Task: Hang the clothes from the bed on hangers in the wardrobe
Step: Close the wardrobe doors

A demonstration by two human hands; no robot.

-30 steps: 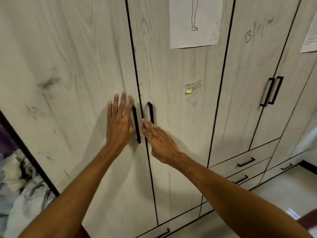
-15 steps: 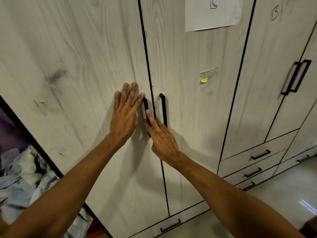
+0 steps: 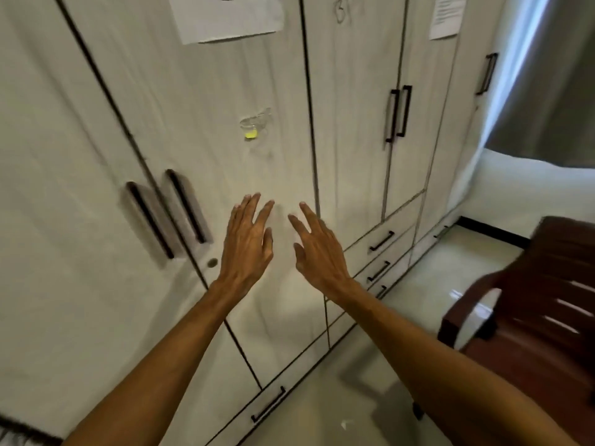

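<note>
Wardrobe (image 3: 351,101): its doors (image 3: 80,140) are shut. The two black handles (image 3: 186,206) sit side by side where the doors meet, just left of our hands.
Left grip (image 3: 246,243): open and empty, fingers spread, close to the door. We cannot tell if it touches the wood.
Right grip (image 3: 317,249): open and empty too, fingers spread, just beside the left one.
Clothes: we cannot see them here, nor the bed, nor any hangers.
Step now: we think it is opening the doors, since nothing can be hung while they are shut.
How to do it well: move both grips left to the handles, curl one round each, and pull slowly and evenly. The flat wood gives us nothing to hold.
Watch out: the brown chair (image 3: 531,300) stands near on our right, so we step back with care.
</note>
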